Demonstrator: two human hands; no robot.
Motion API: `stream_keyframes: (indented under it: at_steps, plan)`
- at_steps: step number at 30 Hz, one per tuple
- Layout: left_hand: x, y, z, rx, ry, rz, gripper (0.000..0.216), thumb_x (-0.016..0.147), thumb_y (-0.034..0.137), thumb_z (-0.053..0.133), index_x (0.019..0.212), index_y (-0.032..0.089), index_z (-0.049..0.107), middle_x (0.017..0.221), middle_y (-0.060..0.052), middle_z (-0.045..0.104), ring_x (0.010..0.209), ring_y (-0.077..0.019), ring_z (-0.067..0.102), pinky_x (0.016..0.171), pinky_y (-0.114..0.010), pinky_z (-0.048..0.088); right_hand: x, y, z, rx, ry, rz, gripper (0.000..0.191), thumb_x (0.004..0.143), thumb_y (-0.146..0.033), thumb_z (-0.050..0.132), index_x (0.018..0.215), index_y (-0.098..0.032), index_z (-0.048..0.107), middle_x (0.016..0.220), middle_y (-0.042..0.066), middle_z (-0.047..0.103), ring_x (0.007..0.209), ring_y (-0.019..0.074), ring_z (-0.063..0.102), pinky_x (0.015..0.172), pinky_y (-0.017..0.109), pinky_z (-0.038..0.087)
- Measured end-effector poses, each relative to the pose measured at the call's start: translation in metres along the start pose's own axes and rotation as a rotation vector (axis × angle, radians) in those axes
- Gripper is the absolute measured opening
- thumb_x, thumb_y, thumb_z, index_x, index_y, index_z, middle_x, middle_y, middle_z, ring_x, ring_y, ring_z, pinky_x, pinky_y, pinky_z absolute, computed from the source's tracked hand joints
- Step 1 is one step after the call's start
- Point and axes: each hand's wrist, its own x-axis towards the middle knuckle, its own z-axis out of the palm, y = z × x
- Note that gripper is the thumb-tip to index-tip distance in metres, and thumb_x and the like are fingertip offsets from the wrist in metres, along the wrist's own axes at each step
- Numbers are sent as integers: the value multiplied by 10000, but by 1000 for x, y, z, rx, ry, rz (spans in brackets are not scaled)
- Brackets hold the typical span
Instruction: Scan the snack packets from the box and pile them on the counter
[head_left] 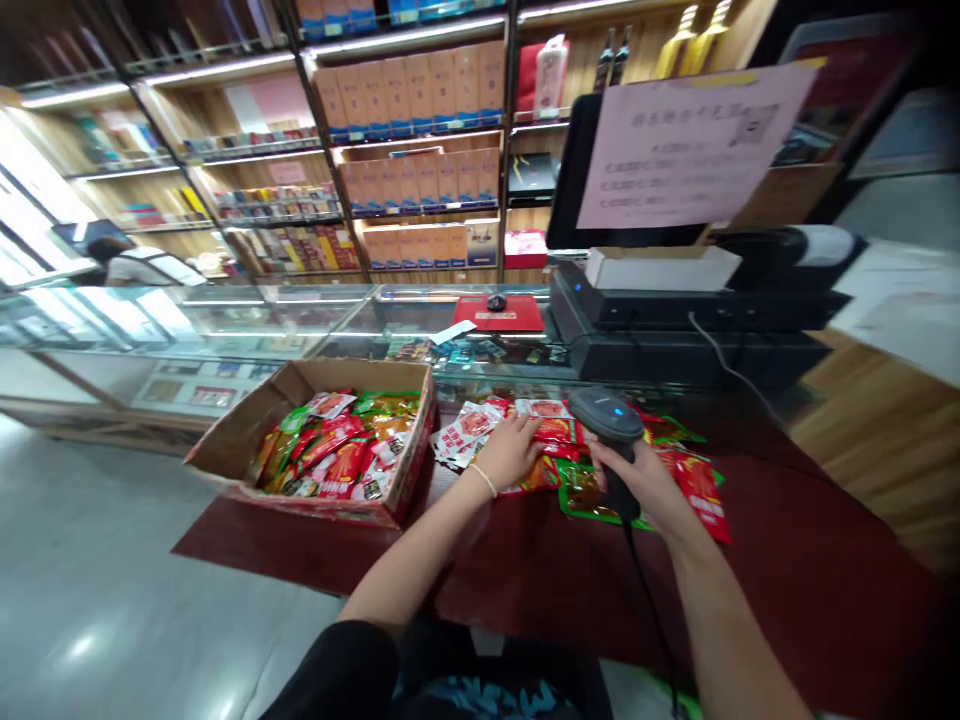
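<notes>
My right hand [649, 480] is wrapped around the handle of a black barcode scanner [606, 412] with a blue light on its head. Its cord hangs down toward me. Under and around the scanner lie red and green snack packets [701, 490], spread over the dark red counter. My left hand [514, 450] rests with fingers stretched out on red packets [553, 430] left of the scanner. White-and-red packets [466, 432] lie just beyond that hand. On the left stands an open cardboard box [416, 480] filled with similar red, green and white packets [337, 445].
Past the packets is a glass display case [352, 325] with a red mouse pad [517, 313] on top. A monitor bearing a pink sheet [675, 150] stands on a black cash drawer [690, 345] at right. A person [146, 265] is far left, near stocked shelves.
</notes>
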Motion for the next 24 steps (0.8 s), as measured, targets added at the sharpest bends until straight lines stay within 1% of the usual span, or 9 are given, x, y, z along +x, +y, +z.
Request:
stream_keyframes:
  at_steps: [3, 6, 8, 11, 14, 17, 20, 22, 24]
  plan:
    - [-21, 0, -60, -68, 41, 27, 355, 971, 284, 455, 1287, 189, 588, 1305, -99, 629, 1221, -217, 571, 1062, -365, 440, 17, -13, 25, -69, -84, -7, 428, 697, -557, 781, 723, -199, 550, 532, -16, 569, 443, 121, 517, 434, 244, 430]
    - [-47, -16, -117, -87, 135, -67, 346, 980, 314, 452, 1272, 206, 602, 1241, -61, 676, 1136, -193, 623, 1007, -320, 473, 32, -18, 56, -70, -151, -15, 430, 688, -562, 781, 699, -199, 551, 512, -15, 569, 421, 116, 506, 420, 242, 426]
    - [-68, -40, -146, -54, 189, -187, 318, 967, 305, 477, 1231, 209, 627, 1204, -50, 695, 1086, -191, 644, 975, -312, 486, 41, -17, 78, -50, -210, -42, 415, 700, -552, 774, 696, -197, 560, 514, -12, 573, 427, 119, 517, 430, 244, 436]
    - [-104, -91, -173, 58, 231, -421, 285, 937, 270, 520, 1183, 200, 643, 1134, -58, 713, 1037, -196, 655, 966, -316, 480, 54, -11, 109, -49, -328, -88, 405, 724, -551, 752, 665, -191, 579, 522, 13, 596, 452, 133, 546, 461, 257, 453]
    - [-142, -142, -184, 221, 148, -654, 293, 890, 245, 577, 1165, 163, 635, 1155, -113, 686, 1064, -235, 635, 973, -341, 465, 66, -4, 136, -71, -438, -71, 416, 710, -588, 740, 667, -197, 608, 514, 37, 618, 449, 158, 564, 459, 282, 460]
    - [-170, -176, -183, 345, -35, -810, 282, 875, 245, 590, 1132, 138, 631, 1154, -161, 656, 1075, -261, 622, 961, -349, 458, 73, 1, 159, -114, -544, -49, 416, 698, -603, 734, 653, -212, 598, 484, 39, 614, 421, 174, 561, 447, 301, 452]
    - [-181, -190, -176, 371, -164, -859, 357, 839, 285, 645, 1161, 136, 615, 1146, -177, 645, 1065, -276, 624, 945, -352, 461, 74, 6, 174, -174, -573, -65, 410, 712, -592, 718, 622, -231, 545, 414, 10, 555, 368, 160, 504, 414, 296, 406]
    - [-181, -194, -172, 362, -198, -872, 417, 806, 316, 683, 1181, 147, 610, 1144, -176, 646, 1050, -277, 633, 931, -348, 470, 73, 11, 178, -209, -548, -79, 390, 725, -578, 706, 648, -241, 527, 395, -9, 528, 353, 155, 480, 401, 292, 383]
    - [-179, -197, -169, 367, -220, -894, 406, 803, 316, 682, 1170, 154, 616, 1142, -178, 649, 1049, -277, 639, 924, -345, 476, 73, 14, 178, -241, -536, -94, 361, 740, -557, 697, 685, -245, 524, 397, -18, 524, 355, 159, 482, 404, 294, 380]
